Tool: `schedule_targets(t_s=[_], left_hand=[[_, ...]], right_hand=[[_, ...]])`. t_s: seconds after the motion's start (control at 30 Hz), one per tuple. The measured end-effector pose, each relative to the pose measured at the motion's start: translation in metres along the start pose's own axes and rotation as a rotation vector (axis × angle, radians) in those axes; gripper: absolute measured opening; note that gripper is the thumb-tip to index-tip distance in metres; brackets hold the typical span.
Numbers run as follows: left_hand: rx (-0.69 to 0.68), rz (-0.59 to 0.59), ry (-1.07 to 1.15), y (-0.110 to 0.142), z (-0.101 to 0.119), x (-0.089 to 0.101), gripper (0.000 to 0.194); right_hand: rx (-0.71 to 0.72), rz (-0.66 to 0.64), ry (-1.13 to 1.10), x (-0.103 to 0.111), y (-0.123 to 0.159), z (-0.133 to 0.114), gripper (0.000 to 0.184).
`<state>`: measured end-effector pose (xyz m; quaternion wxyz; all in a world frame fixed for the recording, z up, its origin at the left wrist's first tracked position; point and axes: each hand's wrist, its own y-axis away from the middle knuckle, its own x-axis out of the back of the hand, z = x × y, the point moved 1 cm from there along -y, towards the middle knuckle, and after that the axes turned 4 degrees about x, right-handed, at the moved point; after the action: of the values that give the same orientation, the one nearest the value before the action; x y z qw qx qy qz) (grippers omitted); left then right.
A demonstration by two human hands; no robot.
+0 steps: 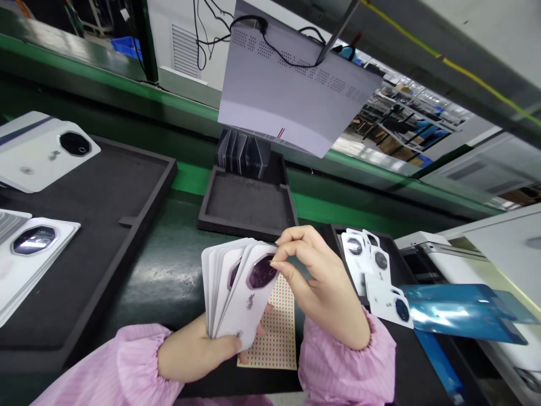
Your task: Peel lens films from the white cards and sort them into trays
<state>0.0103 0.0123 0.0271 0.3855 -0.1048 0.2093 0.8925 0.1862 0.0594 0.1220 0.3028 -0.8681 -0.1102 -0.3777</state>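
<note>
The fanned stack of thin white phone-shaped panels (247, 299), held above the bench (169, 270) in the left hand's grip (203, 349), looks light, stiff and slippery, best taken by its edges, as the right hand (316, 276) pinches near the front panel's top corner.

The fanned panels (249, 290) hide most of the left hand's (209, 349) fingers and part of the dotted sheet (283, 327). The picture's left edge cuts off the large tray (105, 225) and its white stacks. The small print on the front panel is too small to read. The far room, right, is blurred.
</note>
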Motion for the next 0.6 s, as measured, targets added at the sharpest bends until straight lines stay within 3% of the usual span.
schedule_targets(t_s=[0.6], left_hand=[[0.005,0.062,-0.183,-0.0017,0.0009,-0.0042,0.03]], right_hand=[[-0.088,-0.016,-0.062,-0.0007,-0.0008,0.0053,0.012]])
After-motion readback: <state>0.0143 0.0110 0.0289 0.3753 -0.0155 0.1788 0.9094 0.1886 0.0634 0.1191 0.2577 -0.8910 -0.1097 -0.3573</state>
